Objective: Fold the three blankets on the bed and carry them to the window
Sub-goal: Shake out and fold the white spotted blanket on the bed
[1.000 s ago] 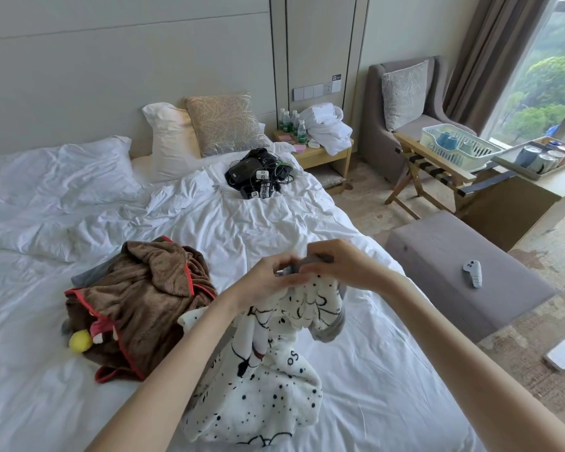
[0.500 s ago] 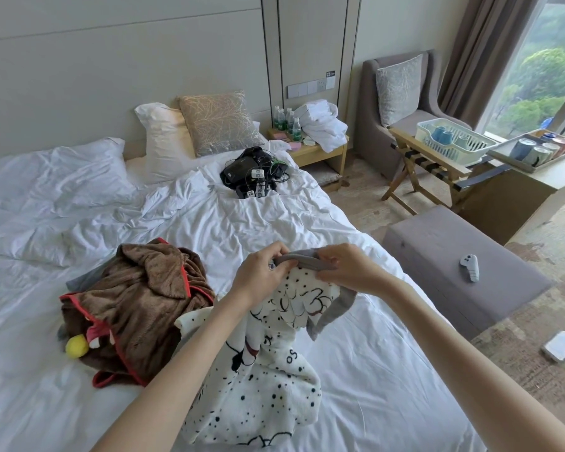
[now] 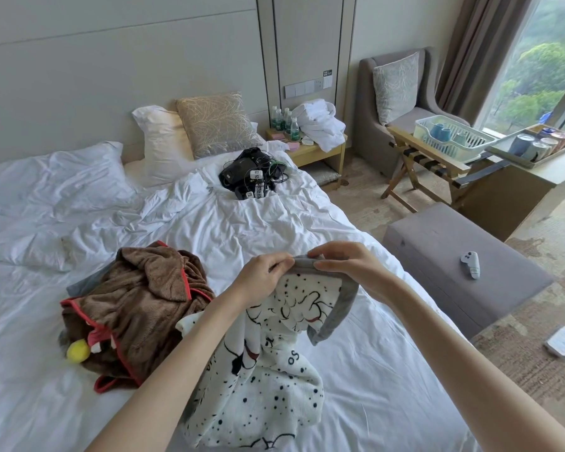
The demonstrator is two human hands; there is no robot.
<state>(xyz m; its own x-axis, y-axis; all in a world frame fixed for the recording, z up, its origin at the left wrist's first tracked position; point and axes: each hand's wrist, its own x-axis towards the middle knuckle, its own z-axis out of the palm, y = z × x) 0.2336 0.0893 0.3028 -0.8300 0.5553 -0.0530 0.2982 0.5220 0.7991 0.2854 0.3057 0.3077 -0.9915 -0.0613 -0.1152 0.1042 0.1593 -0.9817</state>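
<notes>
A white blanket [image 3: 261, 383] with black spots, cartoon drawings and a grey border hangs bunched over the white bed [image 3: 242, 230]. My left hand [image 3: 263, 277] and my right hand [image 3: 346, 267] pinch its grey top edge side by side, a little apart. To the left, a crumpled brown blanket [image 3: 137, 305] with red trim lies on the bed, with a yellow ball part at its lower left. A grey cloth [image 3: 85, 282] peeks out from under its far edge. The window [image 3: 542, 70] is at the far right.
A black pile of devices and cables [image 3: 252, 174] lies near the pillows [image 3: 183, 138]. Right of the bed stand a grey bench [image 3: 454, 256] with a white controller, a luggage rack with a basket [image 3: 450, 138], an armchair [image 3: 392, 102] and a nightstand [image 3: 310, 145]. A white box [image 3: 563, 340] lies on the carpet.
My hands have slid slightly apart along the grey border, exposing more of the edge between them. The view has shifted a little; the brown blanket has not moved.
</notes>
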